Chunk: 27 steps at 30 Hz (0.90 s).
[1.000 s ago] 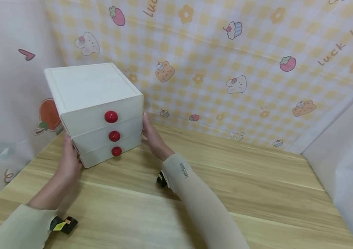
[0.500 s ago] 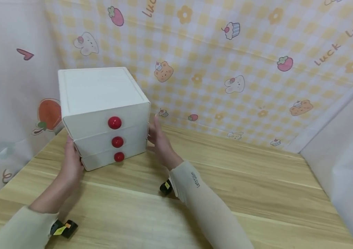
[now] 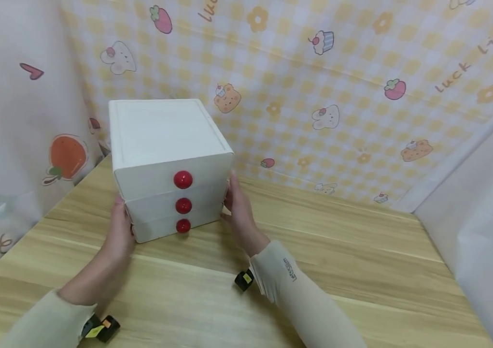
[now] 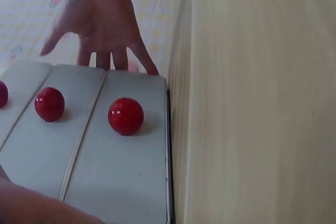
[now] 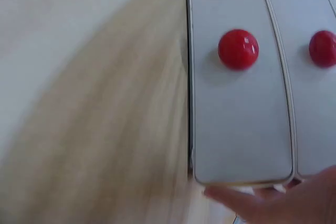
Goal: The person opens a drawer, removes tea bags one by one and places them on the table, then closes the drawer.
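While the left hand lies against one side wall of a white three-drawer storage box, thumb pointing up along it, we log the right hand against the opposite wall, so the box sits between the palms. We read the right fingers as spread, plain in the left wrist view; of the left we see fingertips set apart along the far edge in the right wrist view, the rest hidden. Between the hands we count three round red knobs, one per drawer, all fronts flush. Under the grip runs a wood-grain tabletop; whether the box's base touches it, we cannot tell. Behind the grip we note a yellow-checked cloth backdrop; beyond the left hand, a white printed cloth. Behind each hand comes a cream sleeve: left sleeve, and right sleeve with dark lettering. We mark a small black device near the left wrist, another near the right.
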Available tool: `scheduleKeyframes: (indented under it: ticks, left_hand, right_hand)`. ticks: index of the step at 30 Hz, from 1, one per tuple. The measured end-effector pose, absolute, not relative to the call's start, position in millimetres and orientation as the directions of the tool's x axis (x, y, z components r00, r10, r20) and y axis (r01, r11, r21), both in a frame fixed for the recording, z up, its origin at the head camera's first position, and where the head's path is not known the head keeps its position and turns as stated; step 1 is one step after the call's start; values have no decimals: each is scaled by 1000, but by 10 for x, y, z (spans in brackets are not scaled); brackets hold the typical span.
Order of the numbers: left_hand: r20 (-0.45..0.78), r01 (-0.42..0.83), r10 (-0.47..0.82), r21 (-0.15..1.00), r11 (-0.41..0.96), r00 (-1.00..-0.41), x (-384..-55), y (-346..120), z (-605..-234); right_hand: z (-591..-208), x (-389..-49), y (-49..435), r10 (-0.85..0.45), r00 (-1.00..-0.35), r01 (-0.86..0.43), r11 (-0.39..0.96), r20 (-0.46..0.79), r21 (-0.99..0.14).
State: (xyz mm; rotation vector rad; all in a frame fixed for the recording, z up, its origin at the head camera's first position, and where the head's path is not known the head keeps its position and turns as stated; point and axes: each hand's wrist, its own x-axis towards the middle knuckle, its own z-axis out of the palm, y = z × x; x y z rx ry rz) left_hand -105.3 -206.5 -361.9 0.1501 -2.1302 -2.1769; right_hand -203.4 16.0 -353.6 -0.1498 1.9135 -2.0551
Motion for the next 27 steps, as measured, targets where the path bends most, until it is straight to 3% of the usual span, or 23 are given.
scheduleKeyframes:
  ticks: [8, 18, 27]
  left_hand:
    - [41, 47, -82, 996, -71, -996, -1006, -1773, -3595]
    - [79, 79, -3, 997, -20, -997, -1017, -1592, -3576]
    - [122, 123, 49, 992, 8, -991, -1067, -1371, -3571]
  right_hand:
    - [-3518, -1885, 410, -197, -970, 153, -43, -142, -987]
    - [-3557, -1747, 679, -159, -983, 94, -6, -92, -996]
    - [-3564, -1609, 881, -40, -995, 92, 56, -94, -994]
